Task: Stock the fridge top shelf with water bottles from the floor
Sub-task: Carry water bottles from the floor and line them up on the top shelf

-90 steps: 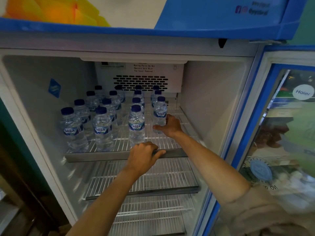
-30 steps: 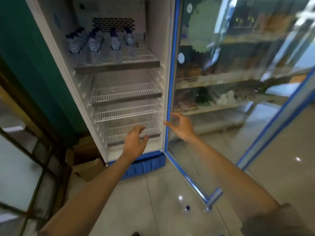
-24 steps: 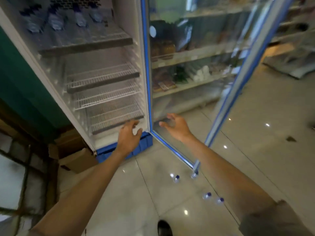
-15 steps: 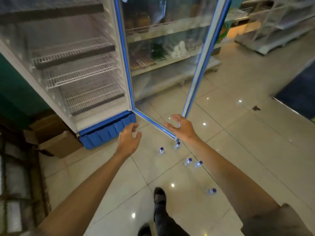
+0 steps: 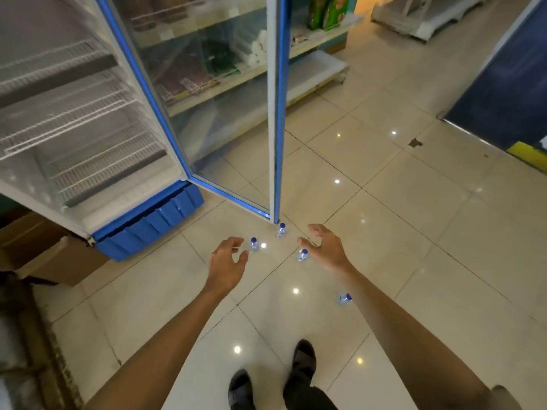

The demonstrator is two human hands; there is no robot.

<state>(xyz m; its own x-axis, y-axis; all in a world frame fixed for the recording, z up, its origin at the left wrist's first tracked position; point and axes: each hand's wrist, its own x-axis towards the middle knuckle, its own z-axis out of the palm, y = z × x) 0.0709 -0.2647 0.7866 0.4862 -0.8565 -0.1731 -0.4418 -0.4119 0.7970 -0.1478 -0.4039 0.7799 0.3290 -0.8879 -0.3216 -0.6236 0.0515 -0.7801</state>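
Note:
Several small water bottles with blue caps stand on the tiled floor: one (image 5: 254, 244) just right of my left hand's fingertips, one (image 5: 281, 230) by the corner of the fridge door, one (image 5: 302, 255) just left of my right hand, and one (image 5: 344, 298) partly hidden by my right forearm. My left hand (image 5: 227, 259) and my right hand (image 5: 325, 244) reach down above them with fingers spread, holding nothing. The fridge (image 5: 88, 119) stands open at the left; only its bare lower wire shelves show, and the top shelf is out of view.
The glass fridge door (image 5: 225, 108) stands open toward me, its bottom corner close to the bottles. Cardboard boxes (image 5: 50, 255) lie left of the fridge base. Shop shelves (image 5: 296, 54) with goods stand behind the door. My black shoes (image 5: 302, 362) are at the bottom.
My view swung down from the top shelf to the floor. Both hands left the shelf and lowered toward the bottles standing by the door corner.

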